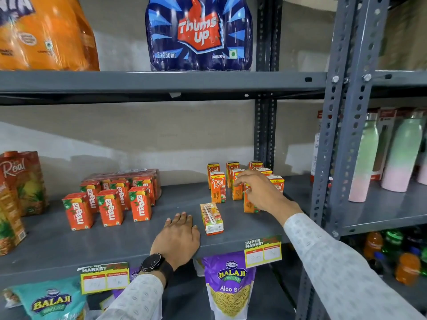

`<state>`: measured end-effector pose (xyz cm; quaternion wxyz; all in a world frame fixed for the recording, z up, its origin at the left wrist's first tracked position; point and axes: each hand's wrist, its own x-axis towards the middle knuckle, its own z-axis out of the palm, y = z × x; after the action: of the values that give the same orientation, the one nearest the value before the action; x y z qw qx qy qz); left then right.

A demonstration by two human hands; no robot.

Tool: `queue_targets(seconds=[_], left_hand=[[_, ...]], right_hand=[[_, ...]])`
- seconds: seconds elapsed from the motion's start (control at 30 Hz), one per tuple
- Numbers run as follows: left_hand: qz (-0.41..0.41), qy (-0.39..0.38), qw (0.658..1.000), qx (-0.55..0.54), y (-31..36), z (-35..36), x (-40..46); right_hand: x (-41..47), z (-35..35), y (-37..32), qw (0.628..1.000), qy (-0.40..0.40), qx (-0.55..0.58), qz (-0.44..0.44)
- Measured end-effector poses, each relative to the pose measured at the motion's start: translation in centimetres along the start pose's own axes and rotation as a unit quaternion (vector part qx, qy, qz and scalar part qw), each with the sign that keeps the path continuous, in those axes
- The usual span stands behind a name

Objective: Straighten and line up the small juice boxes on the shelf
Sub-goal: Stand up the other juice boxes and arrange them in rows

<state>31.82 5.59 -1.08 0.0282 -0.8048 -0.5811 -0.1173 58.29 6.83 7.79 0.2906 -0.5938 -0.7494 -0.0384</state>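
Several small Real apple juice boxes stand in a loose cluster at the right of the grey shelf. One box sits apart near the front edge, turned so its straw side faces me. My right hand reaches over the cluster, fingers spread and touching the top of a middle box; it hides parts of the boxes behind it. My left hand, wearing a black watch, lies flat on the shelf just left of the turned box, holding nothing.
Several small Maaza boxes stand in rows at the shelf's left, with large Real cartons beyond. A grey upright post bounds the right side. Bottle packs sit on the shelf above, snack bags hang below, flasks stand in the neighbouring bay.
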Motion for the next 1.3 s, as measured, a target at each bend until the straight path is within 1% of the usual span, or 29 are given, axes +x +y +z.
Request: queue_targets(seconds=[0.1, 0.17, 0.2, 0.27, 0.3, 0.33, 0.37, 0.5, 0.57, 0.67, 0.77, 0.9, 0.97, 1.07, 1.1, 1.13, 1.17, 1.2, 1.23, 1.27, 1.3], left_hand=[[0.003, 0.006, 1.000, 0.012, 0.0, -0.1, 0.0], [0.003, 0.011, 1.000, 0.014, 0.0, 0.0, 0.1], [0.002, 0.010, 1.000, 0.014, 0.0, 0.1, 0.1], [0.002, 0.011, 1.000, 0.021, 0.0, 0.1, 0.1], [0.004, 0.012, 1.000, 0.026, 0.0, 0.1, 0.1], [0.005, 0.013, 1.000, 0.028, 0.0, 0.2, 0.1], [0.005, 0.015, 1.000, 0.027, 0.0, 0.2, 0.1], [0.002, 0.016, 1.000, 0.020, 0.1, 0.1, 0.1], [0.002, 0.014, 1.000, 0.022, 0.2, 0.0, 0.1], [0.002, 0.014, 1.000, 0.018, 0.2, 0.0, 0.1], [0.003, 0.016, 1.000, 0.011, 0.1, 0.1, 0.1], [0.005, 0.014, 1.000, 0.013, 0.1, 0.0, 0.1], [0.006, 0.010, 1.000, 0.009, 0.1, 0.1, 0.1], [0.004, 0.017, 1.000, 0.012, 0.0, 0.1, 0.1], [0.005, 0.020, 1.000, 0.015, 0.0, 0.1, 0.1], [0.005, 0.021, 1.000, 0.017, 0.0, 0.2, 0.1], [0.004, 0.021, 1.000, 0.018, 0.0, 0.2, 0.0], [0.004, 0.020, 1.000, 0.019, 0.0, 0.2, 0.0], [0.004, 0.019, 1.000, 0.021, 0.0, 0.2, 0.0], [0.005, 0.018, 1.000, 0.025, 0.0, 0.2, 0.0], [0.006, 0.019, 0.999, 0.026, 0.0, 0.2, 0.0]], right_hand=[[-0.6, 0.9, 0.8, 0.996, 0.069, 0.051, 0.004], [-1.6, 1.7, 1.0, 0.986, 0.144, 0.078, 0.016], [-2.3, 2.0, 1.0, 0.975, 0.198, 0.092, 0.024], [-3.7, 2.8, 0.5, 0.940, 0.320, 0.105, 0.047], [-4.2, 3.2, 0.1, 0.925, 0.360, 0.106, 0.060], [-4.6, 3.7, -0.1, 0.919, 0.373, 0.106, 0.074], [-4.8, 4.2, -0.3, 0.921, 0.364, 0.105, 0.092], [-4.6, 5.8, -0.4, 0.936, 0.272, 0.100, 0.198], [-4.3, 6.0, -0.4, 0.941, 0.238, 0.080, 0.229], [-3.6, 6.1, -0.3, 0.946, 0.214, 0.057, 0.237], [-3.0, 6.3, -0.3, 0.950, 0.205, 0.066, 0.225], [-3.1, 6.5, -0.5, 0.950, 0.205, 0.084, 0.219], [-3.6, 6.4, -0.8, 0.945, 0.239, 0.089, 0.206], [-4.3, 6.2, -2.2, 0.935, 0.334, 0.026, 0.119], [-4.5, 6.1, -2.9, 0.939, 0.330, 0.010, 0.092], [-4.5, 5.9, -3.7, 0.952, 0.294, 0.007, 0.080], [-4.5, 5.9, -4.5, 0.969, 0.230, 0.007, 0.086], [-4.5, 6.1, -5.4, 0.983, 0.151, 0.005, 0.104], [-4.6, 6.3, -6.3, 0.989, 0.077, -0.002, 0.127], [-4.7, 6.5, -7.0, 0.988, 0.020, -0.013, 0.150], [-4.7, 6.6, -7.7, 0.985, -0.016, -0.024, 0.169]])
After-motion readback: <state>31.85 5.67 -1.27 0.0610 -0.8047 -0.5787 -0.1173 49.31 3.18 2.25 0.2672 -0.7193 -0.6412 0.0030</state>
